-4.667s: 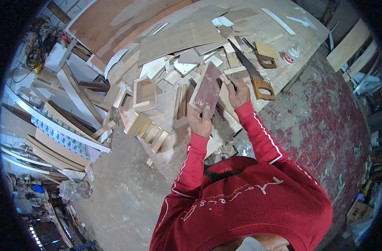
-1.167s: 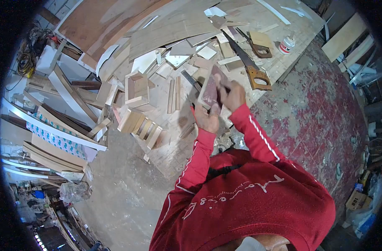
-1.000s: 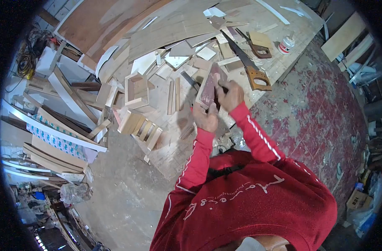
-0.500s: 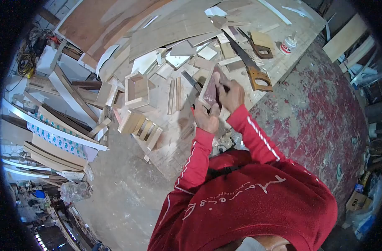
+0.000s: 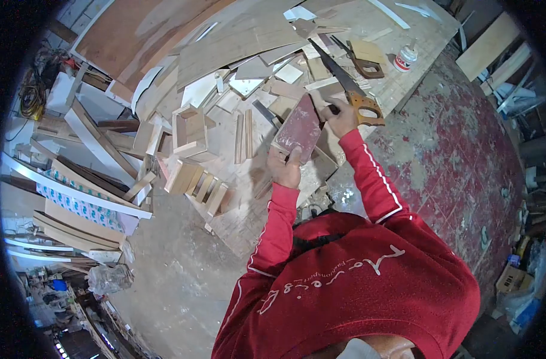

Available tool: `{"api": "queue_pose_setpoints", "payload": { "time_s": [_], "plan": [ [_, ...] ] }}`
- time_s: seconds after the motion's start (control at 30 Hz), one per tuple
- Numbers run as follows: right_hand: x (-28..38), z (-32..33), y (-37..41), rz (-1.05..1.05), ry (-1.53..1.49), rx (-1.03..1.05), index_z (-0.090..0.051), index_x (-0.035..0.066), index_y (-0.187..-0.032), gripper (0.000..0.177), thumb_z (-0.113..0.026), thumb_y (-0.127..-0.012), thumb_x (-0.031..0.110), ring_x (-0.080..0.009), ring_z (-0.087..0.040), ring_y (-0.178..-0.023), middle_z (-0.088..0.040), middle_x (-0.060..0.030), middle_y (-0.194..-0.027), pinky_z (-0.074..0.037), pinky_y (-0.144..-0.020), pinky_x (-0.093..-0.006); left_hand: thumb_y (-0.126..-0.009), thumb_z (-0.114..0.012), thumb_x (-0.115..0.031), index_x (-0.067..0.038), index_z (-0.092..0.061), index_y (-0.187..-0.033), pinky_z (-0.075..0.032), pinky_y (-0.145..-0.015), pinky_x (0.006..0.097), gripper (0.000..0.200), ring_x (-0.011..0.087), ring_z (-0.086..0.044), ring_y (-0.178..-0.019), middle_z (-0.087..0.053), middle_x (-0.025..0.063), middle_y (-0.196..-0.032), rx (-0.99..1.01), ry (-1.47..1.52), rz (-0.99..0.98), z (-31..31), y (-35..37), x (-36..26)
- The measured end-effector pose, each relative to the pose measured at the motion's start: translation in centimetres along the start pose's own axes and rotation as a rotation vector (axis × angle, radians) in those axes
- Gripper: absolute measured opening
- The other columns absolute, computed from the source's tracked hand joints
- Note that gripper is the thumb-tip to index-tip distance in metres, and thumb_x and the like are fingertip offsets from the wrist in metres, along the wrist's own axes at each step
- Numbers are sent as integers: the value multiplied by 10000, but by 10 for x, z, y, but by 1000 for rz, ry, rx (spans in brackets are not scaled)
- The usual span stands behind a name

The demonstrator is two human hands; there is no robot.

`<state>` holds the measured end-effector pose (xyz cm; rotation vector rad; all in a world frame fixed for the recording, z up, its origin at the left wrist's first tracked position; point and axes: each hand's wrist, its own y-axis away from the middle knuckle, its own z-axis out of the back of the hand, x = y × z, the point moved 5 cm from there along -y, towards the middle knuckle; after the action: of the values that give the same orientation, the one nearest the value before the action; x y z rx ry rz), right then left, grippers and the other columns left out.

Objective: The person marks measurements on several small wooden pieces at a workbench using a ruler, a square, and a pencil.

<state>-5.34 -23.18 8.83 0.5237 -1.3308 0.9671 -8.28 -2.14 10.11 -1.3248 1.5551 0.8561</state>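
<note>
1. While the left hand (image 5: 286,169) pinches the near end of a flat board (image 5: 300,128), its thumb lies over the dull red, pale-dusted face and its other fingers go underneath.
2. The right hand (image 5: 342,115) is at the board's far right edge with its fingers curled; whether it grips that edge or pinches something small I cannot tell.
3. The board is tilted, red face up, above the near right part of the worktable (image 5: 237,221), in front of the person's red sweatshirt (image 5: 368,281).
4. Just beyond the right hand lies a handsaw (image 5: 367,111), its wooden handle near and its dark blade running to the far left.
5. Farther off is a second saw (image 5: 368,70), with a pale wooden block (image 5: 367,51) at its handle; to the right of both stands a white bottle (image 5: 405,58) with red on its label.
6. Left of the board, thin wooden strips (image 5: 243,136) lie side by side, and a grey flat strip (image 5: 264,111) sits between them and the board.
7. Farther left are an open wooden box (image 5: 190,128) and, nearer, a slatted wooden piece (image 5: 198,184).
8. Offcuts in white, grey and brown are scattered past the board, and a large plywood sheet (image 5: 237,48) lies at the far side.
</note>
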Motion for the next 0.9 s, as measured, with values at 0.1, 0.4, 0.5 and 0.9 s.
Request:
{"api": "queue_pose_setpoints", "payload": {
  "time_s": [0.1, 0.4, 0.5, 0.9],
  "plan": [
    [21, -5, 6, 23, 311, 26, -645, 4, -938, 349, -689, -702, 257, -293, -626, -807, -641, -180, -897, -480, -742, -351, -746, -540, 85, 22, -462, -1151, -421, -854, 275, 418, 164, -553, -968, -566, 110, -1088, -1, -34, -37, -5, 1, -3],
    [52, -14, 20, 56, 412, -28, -630, 56, -891, 230, -681, -707, 185, -295, -620, -766, -627, -177, -819, -486, -678, -350, -757, -536, 88, 19, -469, -1157, -430, -859, 282, 411, 173, -558, -971, -568, 102, -1090, -36, -82, -89, -6, 4, -14],
    [46, -23, 29, 258, 491, -77, -629, 72, -870, 176, -644, -720, 163, -317, -604, -735, -613, -160, -773, -483, -659, -373, -755, -537, 84, 14, -457, -1174, -423, -863, 279, 432, 171, -549, -980, -561, 98, -1097, -64, -67, -48, -7, 5, -17],
    [29, -12, 10, 199, 595, -44, -632, 51, -852, 166, -601, -729, 158, -352, -589, -752, -600, -171, -782, -472, -676, -407, -760, -513, 89, 8, -452, -1137, -456, -773, 257, 391, 160, -574, -868, -574, 72, -1007, -67, -89, 5, -8, 1, 3]
  ]
}}
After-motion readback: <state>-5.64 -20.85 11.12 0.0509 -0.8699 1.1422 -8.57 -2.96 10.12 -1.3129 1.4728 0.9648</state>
